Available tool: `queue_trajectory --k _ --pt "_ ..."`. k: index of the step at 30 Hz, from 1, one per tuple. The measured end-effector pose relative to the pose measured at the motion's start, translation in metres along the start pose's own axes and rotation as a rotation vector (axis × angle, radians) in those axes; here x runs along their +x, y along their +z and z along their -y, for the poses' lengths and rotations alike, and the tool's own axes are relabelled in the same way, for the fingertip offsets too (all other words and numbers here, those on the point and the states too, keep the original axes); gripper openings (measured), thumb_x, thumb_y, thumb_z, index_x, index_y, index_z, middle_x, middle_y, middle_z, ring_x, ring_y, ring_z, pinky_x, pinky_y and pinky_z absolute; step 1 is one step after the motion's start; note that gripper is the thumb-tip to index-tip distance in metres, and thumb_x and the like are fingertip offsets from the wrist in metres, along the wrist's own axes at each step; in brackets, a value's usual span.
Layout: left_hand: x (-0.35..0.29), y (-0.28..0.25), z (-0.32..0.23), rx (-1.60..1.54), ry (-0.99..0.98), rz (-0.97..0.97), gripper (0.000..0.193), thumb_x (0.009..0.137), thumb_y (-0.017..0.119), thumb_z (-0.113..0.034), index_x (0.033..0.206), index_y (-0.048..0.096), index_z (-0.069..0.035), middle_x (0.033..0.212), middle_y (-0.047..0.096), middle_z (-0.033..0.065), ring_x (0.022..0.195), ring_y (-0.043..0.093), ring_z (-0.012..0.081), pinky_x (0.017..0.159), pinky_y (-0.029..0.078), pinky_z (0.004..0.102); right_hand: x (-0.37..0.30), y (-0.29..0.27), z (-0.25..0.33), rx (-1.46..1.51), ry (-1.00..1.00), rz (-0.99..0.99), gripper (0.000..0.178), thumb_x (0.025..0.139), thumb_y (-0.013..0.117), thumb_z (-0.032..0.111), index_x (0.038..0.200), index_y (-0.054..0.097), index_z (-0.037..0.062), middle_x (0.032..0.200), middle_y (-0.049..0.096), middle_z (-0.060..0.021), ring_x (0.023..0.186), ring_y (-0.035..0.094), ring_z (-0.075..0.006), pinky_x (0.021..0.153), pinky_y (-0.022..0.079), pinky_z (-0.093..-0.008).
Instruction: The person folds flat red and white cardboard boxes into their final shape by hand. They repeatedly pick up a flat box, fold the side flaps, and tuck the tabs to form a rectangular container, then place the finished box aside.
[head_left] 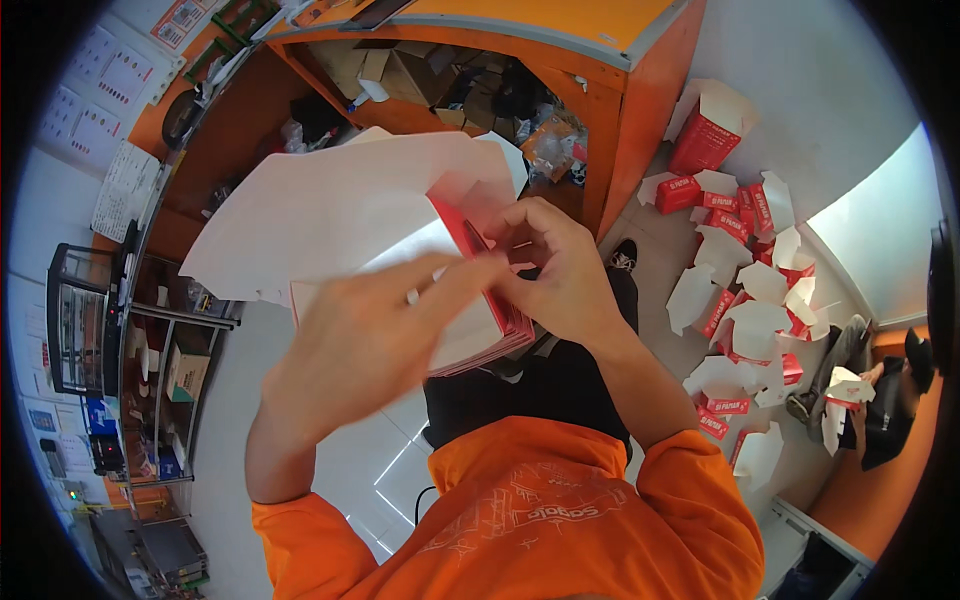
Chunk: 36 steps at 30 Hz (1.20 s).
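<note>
Head view shows my left hand (375,335) and my right hand (555,265) in front of my chest, both on a stack of flat red and white carton blanks (340,215). My left fingers lie together along the white face of the stack; my right fingers are pinched on a red flap at its upper edge. On the floor at my right lies a pile of folded red and white boxes (745,290). An orange worktop (560,25) stands ahead of me.
</note>
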<state>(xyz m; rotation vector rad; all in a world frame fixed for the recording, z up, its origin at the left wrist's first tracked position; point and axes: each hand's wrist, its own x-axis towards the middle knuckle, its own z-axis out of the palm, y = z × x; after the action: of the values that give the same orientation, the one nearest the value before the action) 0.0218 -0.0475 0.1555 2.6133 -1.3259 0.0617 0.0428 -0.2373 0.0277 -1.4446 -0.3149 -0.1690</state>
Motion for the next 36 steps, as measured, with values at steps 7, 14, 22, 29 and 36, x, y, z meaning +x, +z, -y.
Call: queue_trajectory --k 7,14,22,29,36 --pt "0.022 0.010 0.043 0.396 0.232 -0.110 0.022 0.076 0.067 -0.010 0.098 0.067 -0.007 0.101 0.066 0.0024 0.092 0.064 0.0230 0.078 0.058 0.0351 0.011 0.004 0.019 -0.396 -0.119 -0.018 0.021 0.075 0.076 0.002 0.091 0.063 -0.0017 0.081 0.070 -0.0145 0.072 0.072 -0.0205 0.069 0.059 -0.0314" --pt "0.022 0.008 0.043 0.387 0.236 -0.088 0.018 0.075 0.067 -0.010 0.093 0.067 -0.006 0.097 0.066 0.0022 0.092 0.063 0.0218 0.079 0.057 0.0339 0.006 0.010 0.017 -0.526 -0.151 -0.082 0.012 0.077 0.071 0.007 0.080 0.061 -0.0003 0.076 0.069 -0.0210 0.070 0.069 -0.0400 0.063 0.056 -0.0476" --pt "0.018 0.005 0.041 0.408 0.228 -0.094 0.022 0.074 0.069 -0.009 0.095 0.069 -0.004 0.098 0.067 0.0021 0.089 0.063 0.0204 0.075 0.058 0.0326 0.007 0.013 0.021 -0.721 -0.321 -0.100 0.016 0.081 0.075 0.010 0.089 0.064 0.0020 0.077 0.069 -0.0146 0.067 0.068 -0.0362 0.061 0.055 -0.0428" --pt "0.016 -0.004 0.032 0.398 0.238 -0.038 0.023 0.074 0.070 -0.008 0.096 0.069 -0.003 0.099 0.067 0.0030 0.088 0.063 0.0193 0.074 0.058 0.0318 0.019 0.017 0.023 -0.819 -0.192 -0.002 0.014 0.083 0.072 0.012 0.078 0.064 0.0008 0.074 0.067 -0.0166 0.067 0.067 -0.0386 0.061 0.054 -0.0467" --pt "0.023 0.005 0.051 0.271 0.226 0.068 0.017 0.076 0.067 -0.008 0.093 0.067 -0.005 0.097 0.067 0.0038 0.093 0.065 0.0216 0.079 0.058 0.0336 0.016 0.023 0.008 -0.623 -0.256 -0.103 0.008 0.084 0.071 0.006 0.082 0.066 -0.0001 0.077 0.069 -0.0174 0.068 0.068 -0.0374 0.061 0.055 -0.0430"
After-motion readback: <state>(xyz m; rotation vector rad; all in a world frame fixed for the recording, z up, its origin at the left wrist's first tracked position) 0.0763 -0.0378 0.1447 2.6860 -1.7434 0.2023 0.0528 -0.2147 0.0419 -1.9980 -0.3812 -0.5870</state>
